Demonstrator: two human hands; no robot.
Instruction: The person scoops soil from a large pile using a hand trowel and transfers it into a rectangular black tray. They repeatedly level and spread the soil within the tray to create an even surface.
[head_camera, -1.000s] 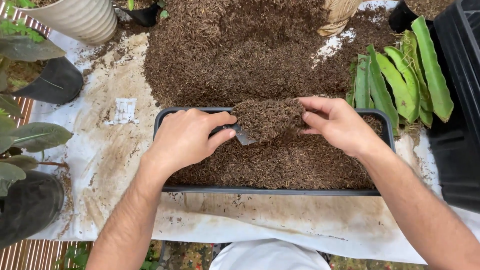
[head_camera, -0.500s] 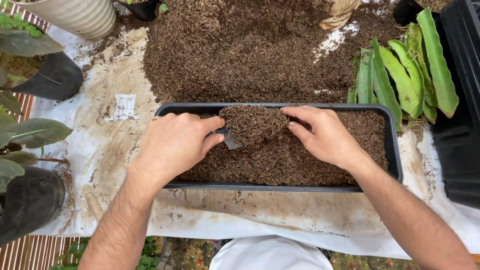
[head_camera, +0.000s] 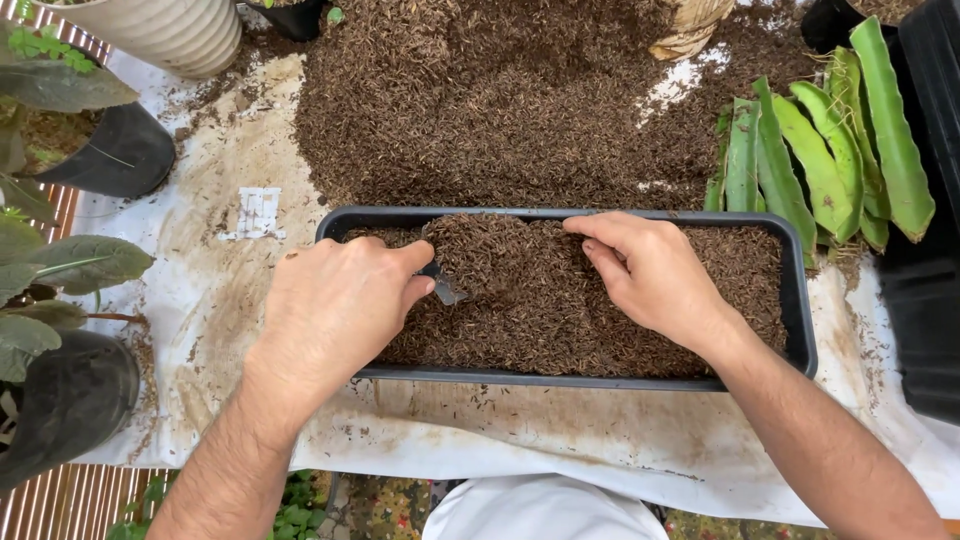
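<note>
Brown potting mix (head_camera: 560, 300) is heaped in the long black planter trough (head_camera: 800, 300) on the white sheet (head_camera: 200, 290). At its left, a small scoop (head_camera: 445, 290) is gripped by the left hand (head_camera: 335, 310). Farther right, the right hand (head_camera: 650, 275) is laid open-fingered against the heap, with green cactus cuttings (head_camera: 820, 160) beyond.

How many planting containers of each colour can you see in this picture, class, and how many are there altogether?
Black containers: 4, namely the long rectangular planter tray, two round pots at the left, and the crate at the right edge.
White containers: 1, the ribbed round pot.
Total: 5.
</note>
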